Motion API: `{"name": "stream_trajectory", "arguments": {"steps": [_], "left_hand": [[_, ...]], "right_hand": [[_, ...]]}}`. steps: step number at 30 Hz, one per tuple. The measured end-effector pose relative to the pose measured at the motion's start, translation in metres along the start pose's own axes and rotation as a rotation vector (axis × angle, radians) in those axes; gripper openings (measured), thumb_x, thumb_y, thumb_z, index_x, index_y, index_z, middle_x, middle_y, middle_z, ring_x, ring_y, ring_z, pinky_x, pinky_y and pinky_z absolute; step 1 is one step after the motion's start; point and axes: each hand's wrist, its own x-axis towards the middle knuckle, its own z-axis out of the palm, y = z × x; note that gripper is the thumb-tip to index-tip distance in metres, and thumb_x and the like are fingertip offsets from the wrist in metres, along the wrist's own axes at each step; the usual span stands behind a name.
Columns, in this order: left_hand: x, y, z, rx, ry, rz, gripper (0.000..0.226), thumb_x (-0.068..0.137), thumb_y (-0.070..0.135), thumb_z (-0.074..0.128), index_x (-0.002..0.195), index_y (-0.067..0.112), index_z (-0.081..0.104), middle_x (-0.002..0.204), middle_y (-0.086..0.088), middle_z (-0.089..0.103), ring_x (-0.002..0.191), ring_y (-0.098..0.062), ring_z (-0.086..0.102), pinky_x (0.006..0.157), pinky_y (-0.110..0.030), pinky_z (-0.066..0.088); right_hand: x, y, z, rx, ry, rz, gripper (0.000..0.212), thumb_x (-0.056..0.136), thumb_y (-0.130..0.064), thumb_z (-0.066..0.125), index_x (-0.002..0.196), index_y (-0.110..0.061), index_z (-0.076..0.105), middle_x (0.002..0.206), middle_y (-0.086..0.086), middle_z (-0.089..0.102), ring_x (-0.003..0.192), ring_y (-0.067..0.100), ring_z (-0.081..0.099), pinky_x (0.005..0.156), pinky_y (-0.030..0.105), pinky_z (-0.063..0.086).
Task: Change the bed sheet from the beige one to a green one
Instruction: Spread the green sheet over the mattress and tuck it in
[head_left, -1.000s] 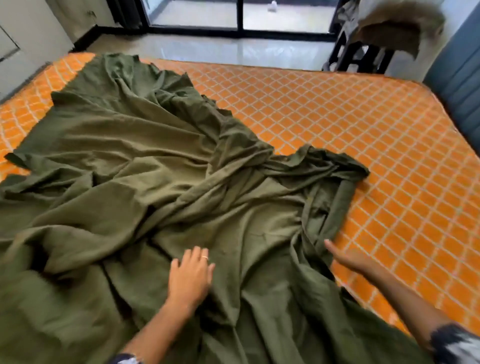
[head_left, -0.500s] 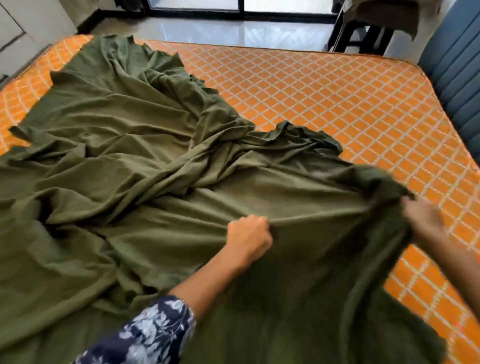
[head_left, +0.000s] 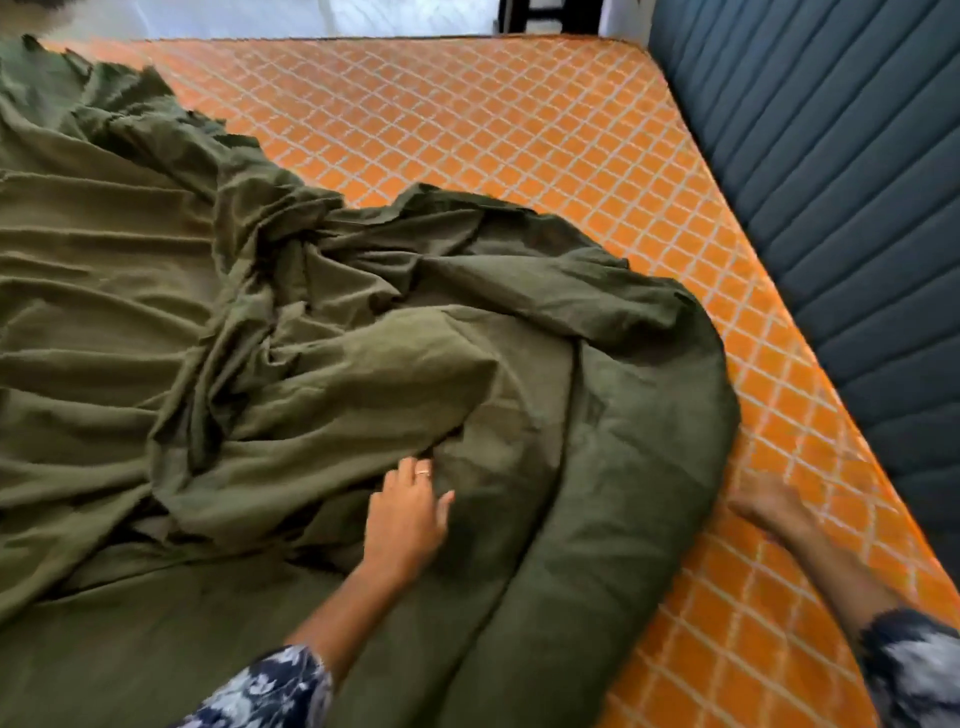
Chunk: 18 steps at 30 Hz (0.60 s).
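Note:
A crumpled green sheet lies over the left and middle of the bare orange quilted mattress. Its right part forms a rounded fold bulging toward the right side. My left hand, wearing a ring, rests on the sheet near the front middle with fingers stretched out, tips at a fold. My right hand is blurred and lies on the bare mattress just right of the sheet's edge, fingers spread, holding nothing that I can see.
A dark blue padded headboard runs along the mattress's right side. Beyond the far edge are a pale glossy floor and dark furniture legs. The far right half of the mattress is uncovered.
Both hands have released the sheet they were gripping and pulling rightward. The cloth has dropped into a rounded fold farther right. The view has swung right toward the headboard.

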Motion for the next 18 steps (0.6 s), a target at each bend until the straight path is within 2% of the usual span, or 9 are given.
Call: {"name": "stream_trajectory", "arguments": {"steps": [1,2,4,6,8,10,13,16,18], "left_hand": [[-0.010,0.006,0.006,0.032,0.072,0.044,0.049,0.089,0.046,0.053,0.115,0.004,0.060,0.108,-0.014,0.061,0.095,-0.035,0.063,0.070,-0.044,0.054],[-0.021,0.017,0.009,0.021,0.072,0.076,0.050,0.090,0.052,0.046,0.106,0.007,0.061,0.101,-0.014,0.063,0.090,-0.034,0.065,0.066,-0.042,0.054],[-0.048,0.046,0.017,-0.008,-0.165,0.090,0.061,0.088,0.068,0.030,0.107,0.016,0.054,0.111,-0.008,0.063,0.103,-0.030,0.062,0.079,-0.039,0.049],[-0.071,0.080,0.023,0.003,-0.354,0.079,0.090,0.072,0.084,0.015,0.126,0.019,0.045,0.130,-0.003,0.054,0.117,-0.027,0.055,0.091,-0.038,0.045],[-0.084,0.108,0.031,-0.179,-0.397,-0.022,0.114,0.059,0.090,0.018,0.147,0.018,0.026,0.143,-0.001,0.042,0.127,-0.026,0.047,0.098,-0.039,0.041],[-0.077,0.118,0.037,-0.495,-0.282,-0.230,0.090,0.078,0.073,0.048,0.145,0.014,0.032,0.138,-0.008,0.050,0.124,-0.030,0.051,0.095,-0.039,0.043],[-0.043,0.095,0.032,-0.854,-0.014,-0.631,0.042,0.095,0.028,0.052,0.118,-0.006,0.057,0.120,-0.029,0.060,0.112,-0.041,0.056,0.089,-0.042,0.047],[-0.034,0.062,0.022,-1.049,0.119,-0.691,0.036,0.095,0.028,0.055,0.110,-0.005,0.061,0.109,-0.021,0.065,0.107,-0.035,0.059,0.088,-0.038,0.046],[-0.038,0.049,0.020,-1.103,0.126,-0.658,0.029,0.095,0.031,0.056,0.105,0.004,0.059,0.099,-0.010,0.061,0.101,-0.026,0.058,0.084,-0.034,0.045]], "right_hand": [[0.001,0.010,0.020,-0.007,-0.062,0.019,0.024,0.085,-0.019,0.065,0.084,0.004,0.064,0.094,0.027,0.063,0.091,0.036,0.062,0.066,0.034,0.045],[0.006,0.014,0.044,0.004,-0.056,0.012,0.040,0.079,-0.033,0.064,0.100,0.001,0.066,0.106,0.026,0.064,0.098,0.038,0.063,0.075,0.037,0.049],[0.003,0.005,0.078,0.080,-0.070,-0.017,0.056,0.073,-0.045,0.059,0.113,-0.006,0.064,0.118,0.021,0.063,0.107,0.035,0.062,0.085,0.039,0.050],[-0.023,-0.033,0.093,0.307,-0.125,-0.103,0.044,0.089,-0.033,0.059,0.124,-0.005,0.060,0.129,0.017,0.059,0.119,0.032,0.056,0.093,0.034,0.044],[-0.055,-0.078,0.094,0.668,-0.206,-0.249,0.041,0.096,-0.019,0.054,0.134,-0.002,0.049,0.137,0.013,0.051,0.127,0.025,0.048,0.102,0.030,0.036],[-0.077,-0.113,0.093,0.687,-0.314,-0.561,0.044,0.098,-0.019,0.051,0.139,-0.004,0.043,0.142,0.009,0.046,0.130,0.017,0.042,0.112,0.029,0.029],[-0.101,-0.135,0.085,0.274,-0.425,-0.856,0.044,0.096,-0.018,0.051,0.139,-0.017,0.048,0.139,0.004,0.051,0.130,0.016,0.044,0.111,0.027,0.031],[-0.094,-0.117,0.092,0.177,-0.131,-0.669,0.027,0.086,-0.010,0.050,0.108,-0.010,0.066,0.121,0.014,0.064,0.116,0.030,0.057,0.091,0.031,0.044],[-0.085,-0.095,0.108,0.151,-0.018,-0.480,0.016,0.089,-0.020,0.050,0.092,-0.008,0.061,0.116,0.021,0.062,0.111,0.036,0.058,0.083,0.035,0.047]]}}
